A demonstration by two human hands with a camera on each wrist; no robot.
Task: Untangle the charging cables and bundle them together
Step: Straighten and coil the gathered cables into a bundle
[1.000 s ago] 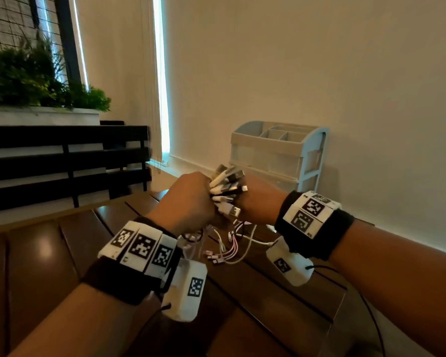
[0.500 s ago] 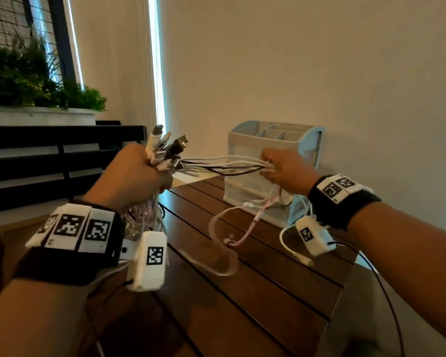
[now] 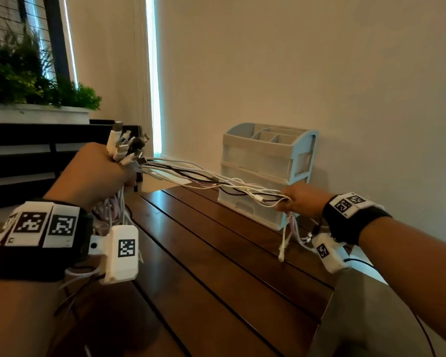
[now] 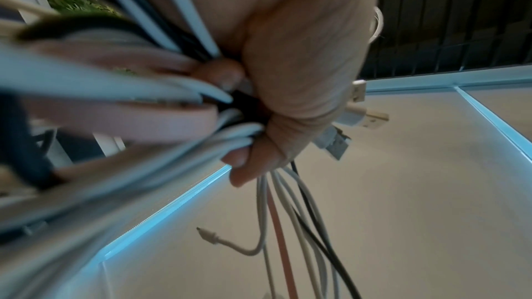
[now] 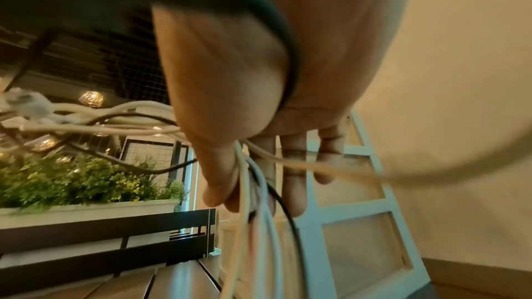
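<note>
— Where are the white, pink and black charging cables (image 3: pixel 211 180) right now?

— Stretched in the air between the two hands, above the dark brown slatted wooden worktop (image 3: pixel 216 266). The left hand (image 3: pixel 93 173) grips one end of the bunch in a fist, held up at the left, with the metal USB plugs (image 3: pixel 128 148) sticking up out of the top of it.

— And below that fist?

— More loops of cable hang down behind the left wrist. In the left wrist view the fingers (image 4: pixel 244 156) are curled tight round the white and pink strands, and a few thin leads trail away from the hand.

— What about the other hand?

— The right hand (image 3: pixel 303 199) is lower and further right, just in front of the pale blue plastic drawer organiser (image 3: pixel 265 161) that stands on the worktop against the beige wall (image 3: pixel 294 60). The strands run over it, pinched between thumb and forefinger; in the right wrist view the other fingers (image 5: pixel 293 179) are nearly straight. Short loose ends (image 3: pixel 283 240) with small plugs dangle below it, clear of the wood.

— Is the bunch taut?

— Nearly: it sags a little and slopes down from left to right, the strands lying roughly side by side.

— Anything else around?

— A white planter of green foliage (image 3: pixel 34 81) on a dark slatted rail at the far left.
</note>
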